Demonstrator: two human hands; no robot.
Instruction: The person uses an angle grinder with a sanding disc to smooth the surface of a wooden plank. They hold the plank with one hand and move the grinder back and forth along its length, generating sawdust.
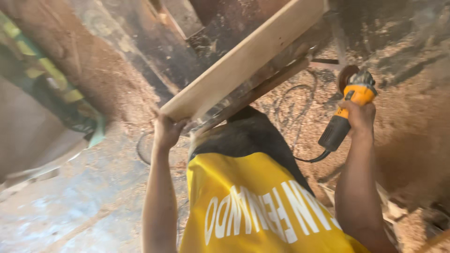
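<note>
Plank (243,61) slants up-right from left hand (166,131); grinder (349,105) likewise.

open sawdust floor (84,206) at left, plank (243,58) and bench (262,84) barring centre, cable (290,107) looped beyond

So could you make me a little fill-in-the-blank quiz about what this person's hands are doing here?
1. The left hand grips the end of a pale wooden ____.
2. The right hand holds a yellow and black angle ____.
3. The person's shirt is mostly ____ with white lettering.
4. The floor is strewn with ____.

Missing words: plank; grinder; yellow; sawdust
</note>
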